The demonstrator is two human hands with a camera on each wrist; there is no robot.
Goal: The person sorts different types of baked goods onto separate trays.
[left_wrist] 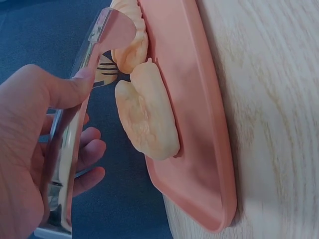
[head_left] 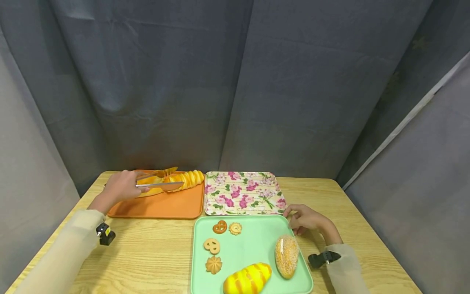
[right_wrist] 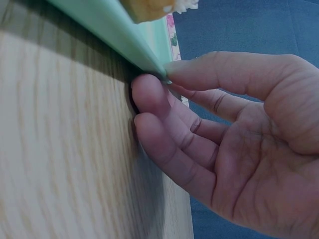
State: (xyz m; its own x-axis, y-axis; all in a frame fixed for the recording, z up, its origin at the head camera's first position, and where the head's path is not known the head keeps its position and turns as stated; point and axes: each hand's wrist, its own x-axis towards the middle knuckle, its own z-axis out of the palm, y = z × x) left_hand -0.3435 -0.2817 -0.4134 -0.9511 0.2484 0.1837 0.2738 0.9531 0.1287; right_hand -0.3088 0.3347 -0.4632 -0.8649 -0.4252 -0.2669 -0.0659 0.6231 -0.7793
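My left hand [head_left: 123, 185] grips metal tongs [left_wrist: 65, 149], with one flat blade and one forked end. The tongs stand spread over the orange tray [head_left: 165, 209], their ends about a ridged yellow bread [head_left: 193, 178]; whether they touch it I cannot tell. Nearer my hand on that tray lies a folded pale bread [left_wrist: 149, 114], partly hidden in the head view. At the far right corner of the green tray [head_left: 253, 224], my right hand [head_left: 306, 218] pinches the rim between thumb [right_wrist: 194, 74] and fingers, the lower fingertips beneath the edge.
On the green tray lie a seeded bread [head_left: 287, 256], a yellow striped bread [head_left: 247, 279], a pretzel [head_left: 220, 227] and several cookies [head_left: 213, 264]. A floral tray [head_left: 242, 194] stands behind it, beside the orange one. Grey curtains [head_left: 235, 81] enclose the wooden table [head_left: 147, 245].
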